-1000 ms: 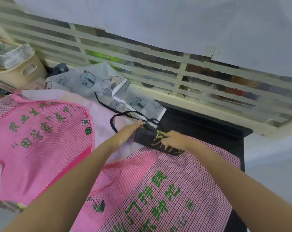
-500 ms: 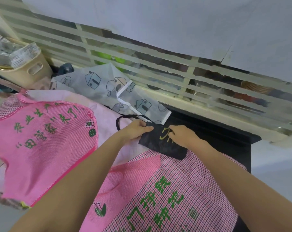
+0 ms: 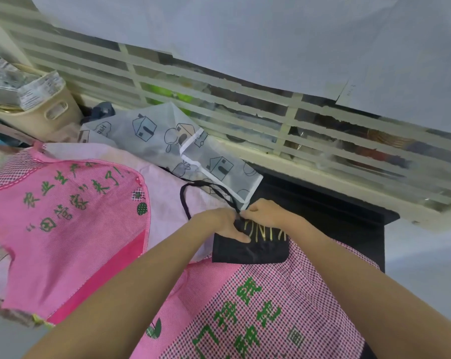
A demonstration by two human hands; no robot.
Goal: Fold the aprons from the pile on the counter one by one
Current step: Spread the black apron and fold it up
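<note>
A black apron [image 3: 250, 248], folded into a small rectangle with yellow lettering, lies on a pink checked apron [image 3: 271, 312] with green characters. My left hand [image 3: 219, 224] rests on the black apron's upper left corner, thumb on the fabric, fingers curled at its black strap [image 3: 190, 187]. My right hand [image 3: 267, 212] pinches the same strap end at the apron's top edge. The strap loops away to the upper left. Another pink apron [image 3: 64, 229] with green characters lies spread at the left.
A pale grey apron [image 3: 167, 141] printed with houses lies behind, against a slatted cream window grille [image 3: 271, 117]. A beige plastic basket [image 3: 38, 112] stands at far left. The black counter [image 3: 335, 224] ends at the right.
Both hands have come together at the black apron's top edge and taken its strap. The folded apron now lies squarer, with more of its yellow lettering showing.
</note>
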